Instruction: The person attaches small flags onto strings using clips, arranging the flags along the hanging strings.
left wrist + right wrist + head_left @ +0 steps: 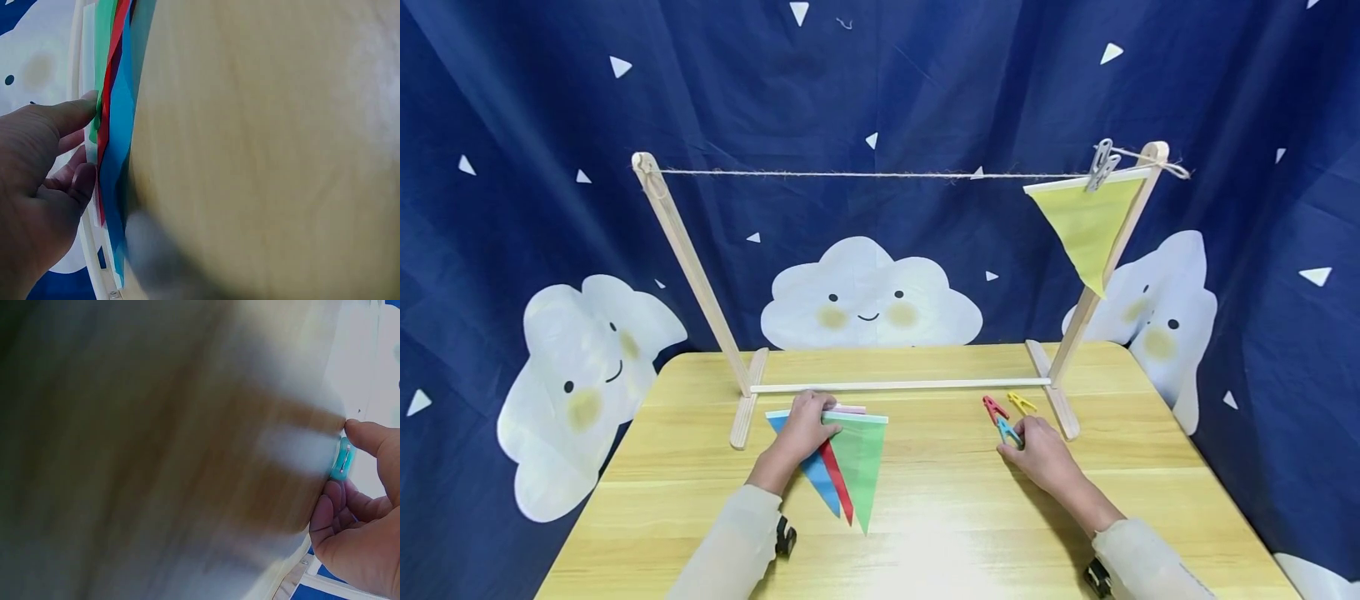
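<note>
In the head view my left hand (802,433) lies over the upper edges of several triangular pennants on the table. Its thumb and fingers pinch the white-edged top of the green pennant (861,467). Beside and partly under that one are a red pennant (837,483) and a blue pennant (820,479); a pinkish strip (850,409) shows behind. My right hand (1045,454) pinches a blue clothespin (1006,431), seen as turquoise between the fingertips in the right wrist view. Close by lie a red clothespin (995,408) and a yellow clothespin (1022,403).
A wooden frame with a left post (692,258) and right post (1078,317) stands at the table's back. Between the posts runs a string (865,174). From its right end a yellow pennant (1086,225) hangs by a grey clothespin (1102,165). A white bar (898,385) joins the feet.
</note>
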Motion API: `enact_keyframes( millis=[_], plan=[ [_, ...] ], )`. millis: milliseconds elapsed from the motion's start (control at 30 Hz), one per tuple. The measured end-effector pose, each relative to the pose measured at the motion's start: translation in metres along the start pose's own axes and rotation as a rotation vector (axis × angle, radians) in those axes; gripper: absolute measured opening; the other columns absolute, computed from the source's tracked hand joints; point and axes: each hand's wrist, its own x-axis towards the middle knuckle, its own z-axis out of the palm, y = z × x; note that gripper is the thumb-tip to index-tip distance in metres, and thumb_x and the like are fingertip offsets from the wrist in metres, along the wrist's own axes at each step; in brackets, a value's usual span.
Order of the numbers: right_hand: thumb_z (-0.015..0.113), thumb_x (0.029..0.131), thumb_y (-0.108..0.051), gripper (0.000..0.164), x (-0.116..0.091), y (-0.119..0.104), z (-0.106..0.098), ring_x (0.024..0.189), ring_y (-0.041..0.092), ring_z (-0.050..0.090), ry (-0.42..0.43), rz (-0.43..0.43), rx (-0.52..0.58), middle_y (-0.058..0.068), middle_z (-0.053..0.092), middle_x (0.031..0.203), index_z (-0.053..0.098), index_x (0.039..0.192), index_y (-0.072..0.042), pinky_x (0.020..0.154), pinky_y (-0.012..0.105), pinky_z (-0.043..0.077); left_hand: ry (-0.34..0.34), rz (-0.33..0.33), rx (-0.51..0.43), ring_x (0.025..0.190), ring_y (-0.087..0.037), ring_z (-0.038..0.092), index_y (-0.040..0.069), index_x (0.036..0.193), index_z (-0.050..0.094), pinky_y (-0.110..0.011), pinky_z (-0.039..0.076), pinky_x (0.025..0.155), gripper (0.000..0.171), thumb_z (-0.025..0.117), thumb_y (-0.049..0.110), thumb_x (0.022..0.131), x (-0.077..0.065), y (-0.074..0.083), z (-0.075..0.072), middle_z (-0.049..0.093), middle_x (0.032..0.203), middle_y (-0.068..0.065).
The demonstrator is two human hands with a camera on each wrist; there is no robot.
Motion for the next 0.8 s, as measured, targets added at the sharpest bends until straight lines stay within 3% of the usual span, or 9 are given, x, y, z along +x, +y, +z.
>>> enact_keyframes(
  millis=[467, 800],
  plan=[
    [0.084, 0.086, -0.02, 0.034, -0.0018, 0.0015, -0.0016, 0.077, 0.02, 0.051, -0.018, 0.039, 0.026, 0.011, 0.057, 0.088, 0.061, 0.096, 0.002, 0.064, 0.031, 0.043, 0.017, 0.029, 0.099, 0.097, -0.031, 0.052, 0.004, 0.096, 0.075, -0.046, 0.046, 0.091, 0.026, 0.09, 0.017, 0.08, -0.0002, 0.0035, -0.0025, 0.067, 0.096, -0.01],
    [0.084, 0.085, -0.018, 0.034, -0.0044, 0.0024, -0.0051, 0.079, 0.02, 0.052, 0.005, 0.036, 0.077, 0.011, 0.057, 0.091, 0.06, 0.097, 0.002, 0.067, 0.032, 0.043, 0.039, 0.027, -0.001, 0.092, -0.025, 0.056, 0.007, 0.086, 0.073, -0.043, 0.051, 0.086, 0.015, 0.087, 0.009, 0.081, -0.0003, -0.0005, -0.0015, 0.063, 0.091, -0.006]
  ],
)
